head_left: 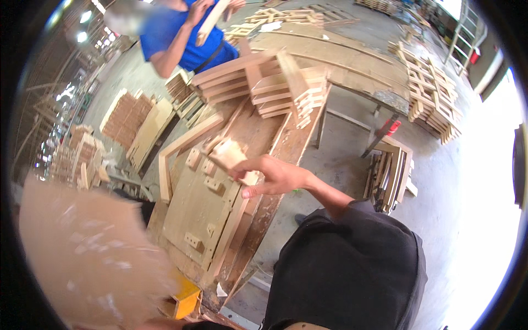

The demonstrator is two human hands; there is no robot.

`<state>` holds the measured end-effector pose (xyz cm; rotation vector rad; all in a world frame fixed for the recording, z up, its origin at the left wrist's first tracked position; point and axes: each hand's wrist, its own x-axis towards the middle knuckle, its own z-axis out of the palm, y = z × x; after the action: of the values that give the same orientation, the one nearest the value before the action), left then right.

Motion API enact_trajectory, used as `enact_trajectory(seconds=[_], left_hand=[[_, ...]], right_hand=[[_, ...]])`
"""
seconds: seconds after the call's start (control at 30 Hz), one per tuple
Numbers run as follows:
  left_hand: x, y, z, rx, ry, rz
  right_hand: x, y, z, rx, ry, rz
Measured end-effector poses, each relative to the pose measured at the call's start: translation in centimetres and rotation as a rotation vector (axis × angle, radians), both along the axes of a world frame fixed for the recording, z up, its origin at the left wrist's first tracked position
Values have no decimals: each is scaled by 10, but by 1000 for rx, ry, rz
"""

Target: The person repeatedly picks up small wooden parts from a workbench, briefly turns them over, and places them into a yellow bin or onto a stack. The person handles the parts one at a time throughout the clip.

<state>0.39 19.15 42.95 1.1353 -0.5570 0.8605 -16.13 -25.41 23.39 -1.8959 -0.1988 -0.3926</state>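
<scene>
My right hand [272, 175] reaches over the upper right edge of a flat wooden jig board [190, 212] on the bench. Its thumb stands apart from the bent fingers, which are beside a pale, rough-looking wooden piece [230, 152]; I see no grip on it. Small wooden blocks [213, 183] are fixed to the board, and an angled wooden frame piece [187, 137] lies along its left side. At the lower edge only a sliver of skin, apparently my left hand [157, 324], shows below a large, blurred brown panel [93, 258]; its fingers are hidden.
Stacked wooden frames [264, 85] stand on the bench's far end. Beyond it, a person in blue [184, 38] holds a wooden strip [212, 23]. An orange-yellow object [187, 300] sits at the near end. Slatted frames [432, 91] and a wood-filled crate [389, 173] are to the right.
</scene>
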Motion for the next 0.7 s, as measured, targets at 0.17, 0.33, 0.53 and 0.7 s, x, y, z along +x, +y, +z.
enact_trajectory(seconds=[0.17, 0.33, 0.53, 0.7], left_hand=[[54, -160, -65, 223, 165, -1167], [2, -338, -87, 227, 445, -1306], [-48, -398, -85, 785, 365, -1178], [-26, -347, -104, 783, 209, -762]], right_hand=[[-18, -27, -10, 370, -362, -142], [-96, -72, -47, 888, -236, -427], [-186, -124, -92, 891, -473, -858], [-218, -241, -106, 1005, -667, -1100]])
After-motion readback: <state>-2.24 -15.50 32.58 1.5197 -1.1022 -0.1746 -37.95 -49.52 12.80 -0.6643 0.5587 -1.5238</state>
